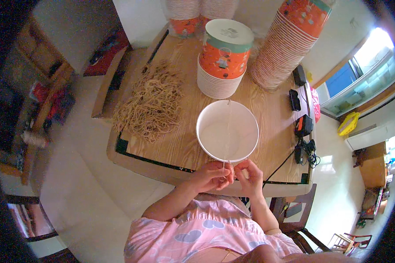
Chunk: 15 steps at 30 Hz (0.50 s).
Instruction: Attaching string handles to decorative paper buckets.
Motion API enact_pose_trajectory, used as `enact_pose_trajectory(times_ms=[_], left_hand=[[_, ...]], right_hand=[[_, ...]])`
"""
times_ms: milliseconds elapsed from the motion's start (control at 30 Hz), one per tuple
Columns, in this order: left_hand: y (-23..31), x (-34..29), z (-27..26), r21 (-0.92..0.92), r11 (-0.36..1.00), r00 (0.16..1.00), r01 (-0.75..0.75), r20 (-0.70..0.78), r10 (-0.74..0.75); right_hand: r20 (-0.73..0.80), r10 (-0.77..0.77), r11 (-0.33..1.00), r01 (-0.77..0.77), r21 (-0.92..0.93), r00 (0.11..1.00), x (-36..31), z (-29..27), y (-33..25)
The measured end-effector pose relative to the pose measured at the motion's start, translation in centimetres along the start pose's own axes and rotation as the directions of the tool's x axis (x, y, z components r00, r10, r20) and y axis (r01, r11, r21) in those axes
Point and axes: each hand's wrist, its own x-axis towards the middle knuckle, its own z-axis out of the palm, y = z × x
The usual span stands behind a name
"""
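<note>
A white paper bucket (215, 131) stands near the table's front edge, its open mouth toward me. One thin string (228, 136) crosses that mouth from the far rim to the near rim and comes down to my fingers. Just below the near rim, my left hand (215, 176) is closed, pinching the string between thumb and fingers. Close beside it, my right hand (250, 177) is also closed at the string's end, thumb against fingertips. The exact knot or loop between the hands is too small to make out.
A tangled heap of tan strings (151, 101) lies on the table's left. Behind the bucket stands an upside-down stack of orange and green paper buckets (224, 61). A tall leaning stack (287, 44) is at the back right. A black-cased device (303, 126) and coiled cable (310, 153) sit along the right edge.
</note>
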Motion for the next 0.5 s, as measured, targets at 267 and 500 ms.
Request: enact_pose_trajectory(times_ms=[267,500], left_hand=[[1.3,-1.4,1.1,0.611,0.79,0.973,-0.057,-0.144,0.181],[1.8,-1.9,1.0,0.703,0.706,0.905,0.086,-0.351,0.24]], right_hand=[[-0.036,-0.095,0.992,0.091,-0.085,0.995,0.3,0.2,-0.6],[-0.034,-0.225,0.962,0.217,-0.163,0.974,0.7,1.2,-0.9]])
